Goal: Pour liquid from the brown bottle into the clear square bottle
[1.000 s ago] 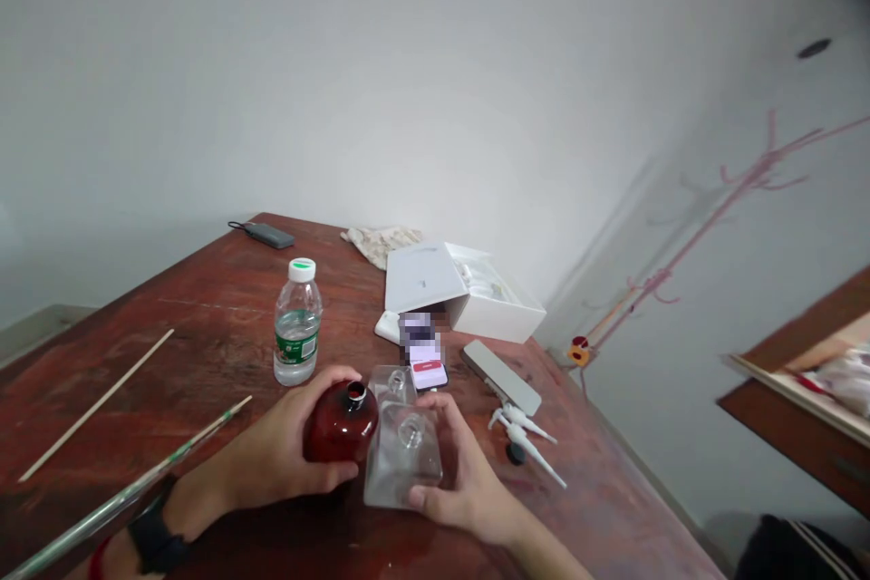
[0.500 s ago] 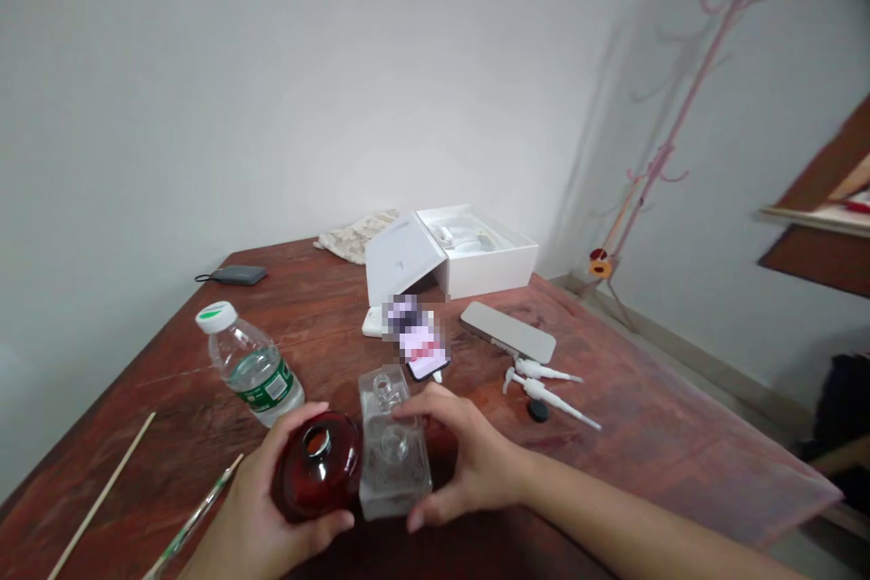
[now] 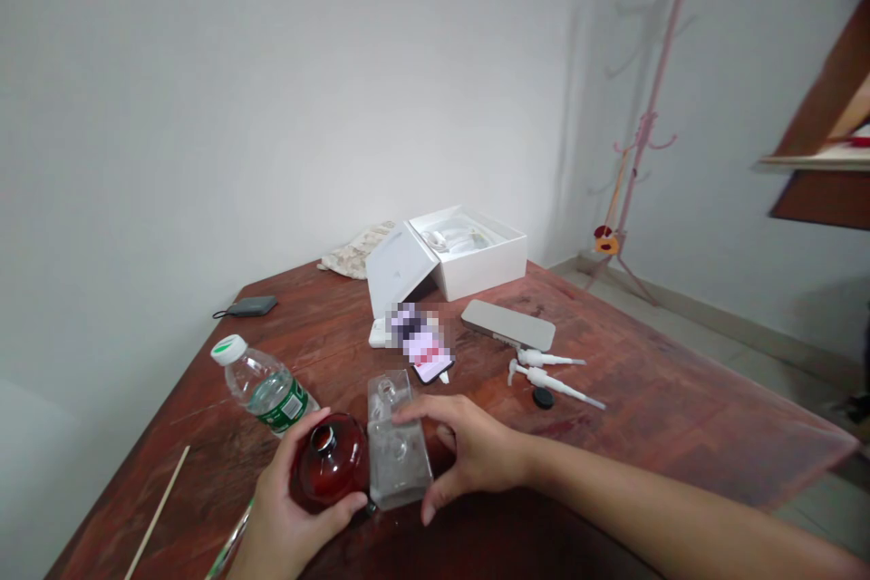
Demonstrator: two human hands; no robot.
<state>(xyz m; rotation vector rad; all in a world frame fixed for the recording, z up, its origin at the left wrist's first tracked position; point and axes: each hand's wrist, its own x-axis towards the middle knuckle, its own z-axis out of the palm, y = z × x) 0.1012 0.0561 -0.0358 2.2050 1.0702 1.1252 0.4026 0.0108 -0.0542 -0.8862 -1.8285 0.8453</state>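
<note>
My left hand point(image 3: 289, 489) is wrapped round a dark red, rounded bottle point(image 3: 336, 462) with an uncapped neck. To the right of it stand two clear, square-sided bottles: the nearer clear bottle point(image 3: 398, 476) and a clear bottle behind it point(image 3: 386, 390). My right hand point(image 3: 468, 453) spans the nearer clear bottle, index fingertip at its far side and thumb at its near corner. A water bottle point(image 3: 275, 390) with a green label and white cap is just beyond my left hand. Two white pump heads point(image 3: 544, 376) lie to the right, beside a black cap point(image 3: 543, 398).
On the reddish-brown table point(image 3: 652, 399) lie a phone point(image 3: 425, 349), a long grey case point(image 3: 508, 324) and a dark small device point(image 3: 251, 306). An open white box point(image 3: 482, 267) and a cloth point(image 3: 357, 251) are at the back. A wooden stick point(image 3: 158, 512) lies at the left.
The view has shifted a little, so the table items sit slightly elsewhere in it. My right thumb has moved a little away from the left hand. The left hand keeps its hold on the red bottle.
</note>
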